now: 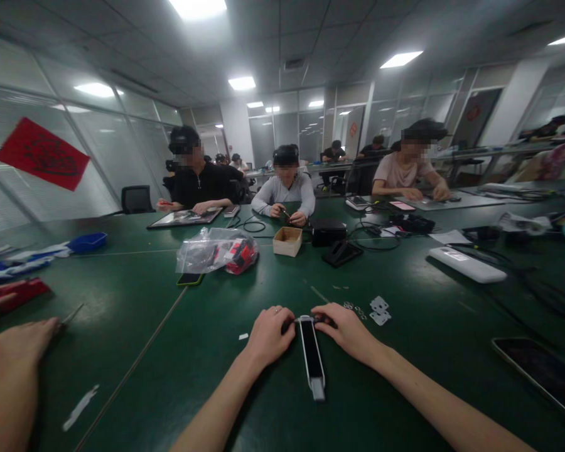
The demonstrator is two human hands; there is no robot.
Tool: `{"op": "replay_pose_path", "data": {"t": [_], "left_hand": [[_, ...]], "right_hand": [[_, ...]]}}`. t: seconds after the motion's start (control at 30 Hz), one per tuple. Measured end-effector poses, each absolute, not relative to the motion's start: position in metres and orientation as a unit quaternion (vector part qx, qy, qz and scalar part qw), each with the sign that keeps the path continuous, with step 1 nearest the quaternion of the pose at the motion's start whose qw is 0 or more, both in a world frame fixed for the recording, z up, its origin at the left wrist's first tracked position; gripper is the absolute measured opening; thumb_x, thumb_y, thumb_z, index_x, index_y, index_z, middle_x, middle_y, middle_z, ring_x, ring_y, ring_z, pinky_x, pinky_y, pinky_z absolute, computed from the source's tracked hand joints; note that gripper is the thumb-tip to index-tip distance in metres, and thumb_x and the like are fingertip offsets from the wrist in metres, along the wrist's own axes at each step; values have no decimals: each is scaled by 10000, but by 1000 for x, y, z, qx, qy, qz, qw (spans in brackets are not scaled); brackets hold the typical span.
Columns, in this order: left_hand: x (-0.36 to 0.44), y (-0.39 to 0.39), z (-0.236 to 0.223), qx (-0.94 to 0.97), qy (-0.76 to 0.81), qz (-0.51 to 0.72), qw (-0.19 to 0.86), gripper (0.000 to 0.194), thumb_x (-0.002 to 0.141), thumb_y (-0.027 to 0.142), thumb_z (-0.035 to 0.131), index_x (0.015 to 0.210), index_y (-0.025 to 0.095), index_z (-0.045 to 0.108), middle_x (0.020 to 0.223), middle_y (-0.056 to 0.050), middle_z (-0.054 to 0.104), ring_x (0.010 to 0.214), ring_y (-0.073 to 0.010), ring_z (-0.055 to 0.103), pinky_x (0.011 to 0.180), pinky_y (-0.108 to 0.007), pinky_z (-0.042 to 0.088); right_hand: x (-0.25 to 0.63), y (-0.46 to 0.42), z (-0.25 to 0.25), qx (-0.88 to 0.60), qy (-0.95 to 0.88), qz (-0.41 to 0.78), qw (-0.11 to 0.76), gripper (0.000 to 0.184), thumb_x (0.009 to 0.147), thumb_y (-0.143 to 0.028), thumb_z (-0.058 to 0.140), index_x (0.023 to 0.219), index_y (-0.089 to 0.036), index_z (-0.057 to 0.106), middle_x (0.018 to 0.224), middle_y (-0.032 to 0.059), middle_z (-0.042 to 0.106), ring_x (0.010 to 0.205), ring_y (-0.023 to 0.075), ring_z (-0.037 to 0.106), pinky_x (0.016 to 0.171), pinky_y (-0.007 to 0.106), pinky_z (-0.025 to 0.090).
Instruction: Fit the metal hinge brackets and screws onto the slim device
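Observation:
A long narrow device point(312, 351) with a black face and a white frame lies on the green table in front of me, a grey-white piece point(317, 388) at its near end. At the far end's left side, my left hand point(269, 336) is closed around a small dark handle-like piece point(287, 326). My right hand point(347, 328) is on the other side, its fingers closed on another dark piece point(326, 321). The fingers partly cover both pieces, so I cannot tell their kind. White metal plates point(380, 310) and several small rings point(354, 308) lie beyond my right hand.
At the left, another person's hand point(21, 342) holds a thin pointed tool. Ahead are a bagged red-and-black item point(240, 254), a small open box point(287, 242) and a black stand point(341, 253). A white device point(467, 264), cables and a dark tablet point(541, 370) lie right. People sit opposite.

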State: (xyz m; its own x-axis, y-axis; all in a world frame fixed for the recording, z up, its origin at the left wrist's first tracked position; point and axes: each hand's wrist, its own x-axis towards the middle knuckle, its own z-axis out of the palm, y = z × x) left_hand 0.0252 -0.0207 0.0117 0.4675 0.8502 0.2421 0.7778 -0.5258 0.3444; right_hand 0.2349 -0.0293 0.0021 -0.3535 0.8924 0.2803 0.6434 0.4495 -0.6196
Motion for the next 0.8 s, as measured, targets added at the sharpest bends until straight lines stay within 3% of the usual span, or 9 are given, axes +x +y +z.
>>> {"op": "replay_pose_path", "data": {"t": [0.8], "left_hand": [[25,-22,13,848,484,191,100,118,837,223,478,875,199,588,882,-26,604,803,-161,547,731,-280,402]], "right_hand": [[236,-33,4,-484,-794,210,301,140,850,-255,527,945,-184,602,932,50,610,832,169,566,742,316,477]]}}
